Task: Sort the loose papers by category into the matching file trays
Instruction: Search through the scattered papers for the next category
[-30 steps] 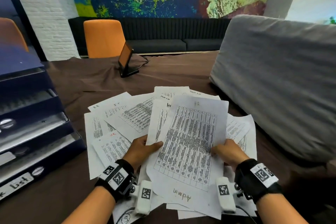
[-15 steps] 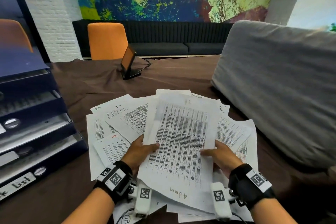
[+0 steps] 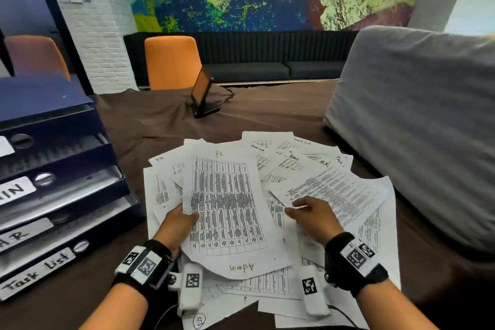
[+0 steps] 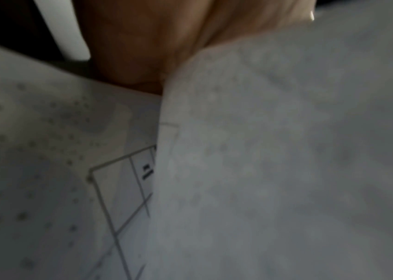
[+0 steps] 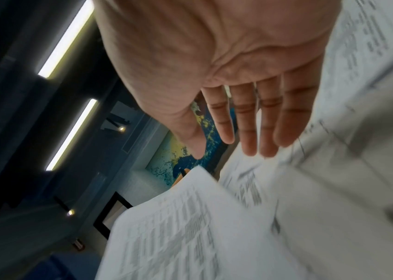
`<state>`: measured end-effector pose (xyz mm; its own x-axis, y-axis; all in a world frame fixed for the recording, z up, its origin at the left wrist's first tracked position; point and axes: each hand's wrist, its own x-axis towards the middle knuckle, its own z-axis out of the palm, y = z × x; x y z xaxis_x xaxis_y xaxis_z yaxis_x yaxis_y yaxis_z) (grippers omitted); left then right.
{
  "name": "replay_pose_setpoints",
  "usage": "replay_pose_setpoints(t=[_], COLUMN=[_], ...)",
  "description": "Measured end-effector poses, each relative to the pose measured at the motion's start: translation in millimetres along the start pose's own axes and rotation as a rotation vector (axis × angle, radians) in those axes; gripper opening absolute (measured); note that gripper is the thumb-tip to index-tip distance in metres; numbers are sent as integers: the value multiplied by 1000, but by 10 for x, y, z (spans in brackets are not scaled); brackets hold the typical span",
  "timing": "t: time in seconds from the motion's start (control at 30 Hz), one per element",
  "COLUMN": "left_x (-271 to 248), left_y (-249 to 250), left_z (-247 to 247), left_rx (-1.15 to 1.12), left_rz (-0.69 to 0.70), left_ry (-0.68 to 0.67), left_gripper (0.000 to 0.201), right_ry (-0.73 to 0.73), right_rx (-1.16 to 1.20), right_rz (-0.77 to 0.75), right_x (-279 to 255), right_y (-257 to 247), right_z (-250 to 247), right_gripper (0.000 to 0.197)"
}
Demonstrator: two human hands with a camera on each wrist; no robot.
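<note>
So the left hand [image 3: 176,225] pinched the HR sheet [image 3: 227,211] by its left edge, over the loose papers [image 3: 334,190]. The right hand [image 3: 313,217] hovered flat, fingers straight, holding nothing. Blue file trays [image 3: 61,195] sat on the left.

White printed papers [image 3: 334,190] lie fanned on the table beside stacked blue file trays [image 3: 61,195]

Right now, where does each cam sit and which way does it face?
Head: on the head, facing forward-down at the paper pile, blue file trays; both forearms, left hand, right hand show.
Left wrist: along the palm, blurred, against the HR sheet.
Right wrist: along the open palm toward mural, ceiling lights.
Shared: the HR sheet, in all three.
</note>
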<state>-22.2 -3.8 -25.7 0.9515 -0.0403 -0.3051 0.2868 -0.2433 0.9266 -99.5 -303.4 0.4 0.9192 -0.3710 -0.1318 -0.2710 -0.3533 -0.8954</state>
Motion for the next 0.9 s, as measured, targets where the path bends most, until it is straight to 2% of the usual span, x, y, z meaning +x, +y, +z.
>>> replay_pose_setpoints(t=[0.07, 0.2, 0.27, 0.3, 0.43, 0.57, 0.67, 0.73, 0.8, 0.83, 0.9], left_x=[34, 110, 93, 66, -25, -125, -222, -235, -241, -238, -222], left_y=[-20, -11, -7, 5, 71, 177, 216, 198, 178, 171, 161], left_z=[-57, -215, -263, -263, -177, -92, -41, -55, -76, -85, -75], left_rx=[11, 60, 32, 12, -77, -225, -170, -47, 56, 66, 36], left_rz=[-17, -29, -6, 13, 81, 99, 195, 298, 342, 349, 357], left_ry=[4, 27, 34, 26, 28, 38, 65, 107, 117, 116, 80], left_gripper=[34, 26, 25, 26, 30, 22, 35, 57, 78, 81, 69], right_ry=[-15, -154, -161, -169, -191, -134, -103, -77, -29, 6, 87], right_rx=[-181, -588, -792, -832, -991, -1101, -1163, -1173, -1127, -1070, -973], right_rz=[-26, 22, 31, 38, 15, -46, -98, -124, -139, -156, -269], right_x=[64, 158, 195, 218, 272, 260, 202, 166, 125, 108, 46], right_y=[-14, -86, -127, -145, -149, -166, -201, -242, -309, -357, -456], right_z=[-50, -32, -3, -2, 2, 13, 55, 75, 67, 64, 79], right_gripper=[47, 86, 95, 90, 46, 28, 11, 7, 6, 6, 7])
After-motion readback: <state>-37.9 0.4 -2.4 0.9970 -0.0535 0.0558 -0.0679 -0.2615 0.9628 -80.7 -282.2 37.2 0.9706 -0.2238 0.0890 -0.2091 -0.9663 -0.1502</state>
